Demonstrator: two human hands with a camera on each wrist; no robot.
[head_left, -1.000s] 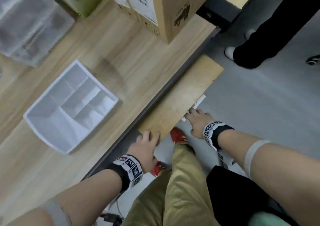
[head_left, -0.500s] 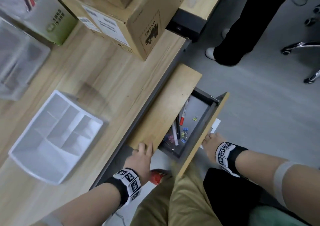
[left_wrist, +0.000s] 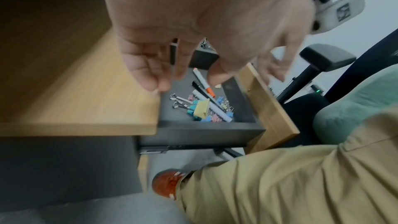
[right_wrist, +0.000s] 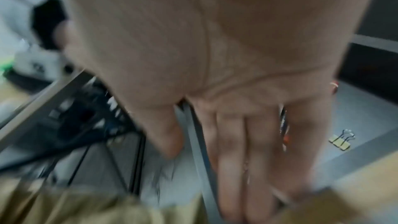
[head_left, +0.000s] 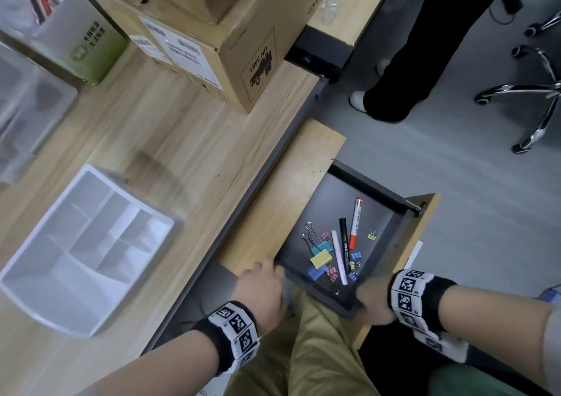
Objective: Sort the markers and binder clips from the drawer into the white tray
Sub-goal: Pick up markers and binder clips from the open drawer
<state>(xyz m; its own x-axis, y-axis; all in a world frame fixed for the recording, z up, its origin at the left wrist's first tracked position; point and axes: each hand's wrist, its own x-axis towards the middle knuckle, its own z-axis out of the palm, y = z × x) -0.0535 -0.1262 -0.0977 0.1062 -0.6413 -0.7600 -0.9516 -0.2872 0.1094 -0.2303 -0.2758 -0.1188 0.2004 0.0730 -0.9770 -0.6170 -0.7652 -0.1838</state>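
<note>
Left hand [head_left: 263, 286] rests at the near corner of the drawer unit's wooden top [head_left: 282, 204], fingers loosely spread, holding nothing. Right hand [head_left: 372, 301] sits at the drawer [head_left: 382, 213] front; its fingers look straight, though blur leaves the grip unclear. A second ago the drawer was closed, half a second ago partly out; now it stands wide open. Markers [head_left: 344, 245] and binder clips [head_left: 320, 257] lie exposed on its dark floor. White tray [head_left: 39, 301] waits on the desk, well apart. Picking can probably begin.
</note>
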